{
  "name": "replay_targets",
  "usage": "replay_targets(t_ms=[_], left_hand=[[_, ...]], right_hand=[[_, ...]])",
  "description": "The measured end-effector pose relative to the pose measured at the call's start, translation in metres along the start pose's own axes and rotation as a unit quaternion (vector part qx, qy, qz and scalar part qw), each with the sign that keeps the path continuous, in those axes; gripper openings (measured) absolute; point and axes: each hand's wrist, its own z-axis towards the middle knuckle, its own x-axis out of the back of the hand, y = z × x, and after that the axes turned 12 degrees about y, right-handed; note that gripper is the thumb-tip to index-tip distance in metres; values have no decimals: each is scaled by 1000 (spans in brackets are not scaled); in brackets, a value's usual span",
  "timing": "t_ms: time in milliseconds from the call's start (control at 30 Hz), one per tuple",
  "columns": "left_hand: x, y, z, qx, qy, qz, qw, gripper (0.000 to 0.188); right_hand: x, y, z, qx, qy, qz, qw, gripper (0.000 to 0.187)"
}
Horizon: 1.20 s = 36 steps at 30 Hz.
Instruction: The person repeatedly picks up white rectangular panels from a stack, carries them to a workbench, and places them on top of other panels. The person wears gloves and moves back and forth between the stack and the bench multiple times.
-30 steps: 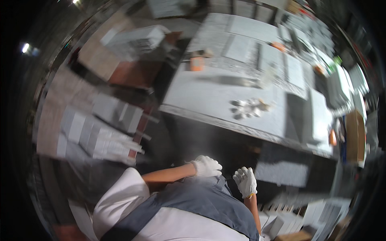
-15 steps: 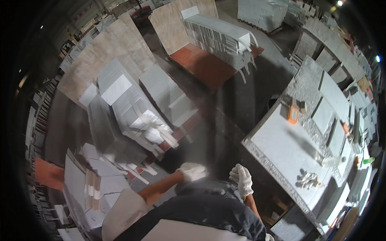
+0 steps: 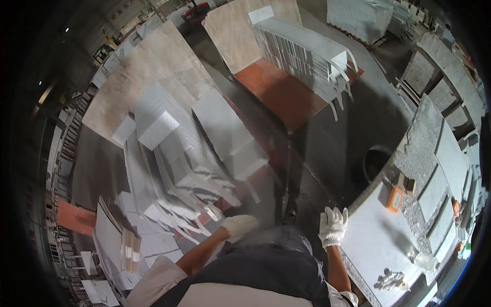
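My left hand, in a white knit glove, hangs in front of my dark apron, near the loose pale strips at the end of the stacked slabs. Its fingers are blurred and partly turned from view, and no object shows in it. My right hand, gloved the same way, is raised beside the near-left edge of a pale stone-topped table. Its fingers point up, slightly apart, with nothing in them. Long stacks of thin light-grey slabs lean in rows ahead to my left.
On the table sit an orange tape measure, a clear bottle and a crumpled white glove. More slabs stand on a red-brown base ahead. Large beige boards rise behind the left stacks. A dark round bin stands beside the table.
My view has shifted, so the stacks and table sit differently in the picture. The right hand has moved rightward to the table edge, and its fingers have opened from a curl.
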Motion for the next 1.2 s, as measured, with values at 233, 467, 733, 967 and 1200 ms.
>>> replay_targets(t_ms=[233,467,733,967,1200], left_hand=[[-13,-124,-28,325,-138,-9,935,47],[2,-200,42,303,-185,-71,932,35],[77,-252,179,351,22,-198,915,54],[92,-246,283,110,103,-162,975,39],[73,-269,404,213,58,-154,963,32]], right_hand=[[-18,12,18,-33,-91,2,995,16],[-41,16,16,-39,-90,-35,995,9],[-68,29,3,48,-3,-65,997,11],[-132,61,78,-359,-229,21,904,16],[-244,179,247,-320,-406,26,856,23]])
